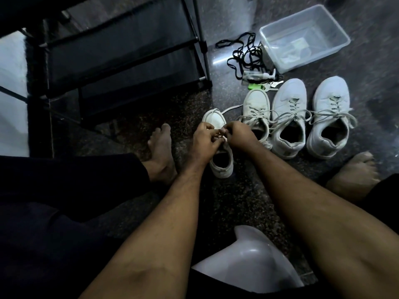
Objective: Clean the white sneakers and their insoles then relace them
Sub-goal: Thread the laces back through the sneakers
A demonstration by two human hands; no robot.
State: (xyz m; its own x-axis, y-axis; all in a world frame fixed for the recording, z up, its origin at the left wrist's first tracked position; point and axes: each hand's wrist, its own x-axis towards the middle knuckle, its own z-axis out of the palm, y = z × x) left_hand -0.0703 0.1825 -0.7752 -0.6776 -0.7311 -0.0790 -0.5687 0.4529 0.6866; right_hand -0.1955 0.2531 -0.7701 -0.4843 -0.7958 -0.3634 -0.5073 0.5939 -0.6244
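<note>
A small white sneaker (pixel 216 120) stands on the dark floor between my feet, toe pointing away. My left hand (pixel 205 141) and my right hand (pixel 238 134) meet over its tongue, and both pinch its white lace (pixel 231 108), one end of which trails off past the toe. Its partner sneaker (pixel 255 104) stands just to the right, laced. Two larger white sneakers, one (pixel 289 100) beside the other (pixel 330 98), stand further right with loose laces.
A clear plastic tub (pixel 336 29) sits at the back right. Black laces (pixel 244 52), a small bottle (pixel 257 75), a green item and keys (pixel 272 85) lie in front of it. A black shoe rack (pixel 121 50) stands at the left. A white stool (pixel 250 262) is under me.
</note>
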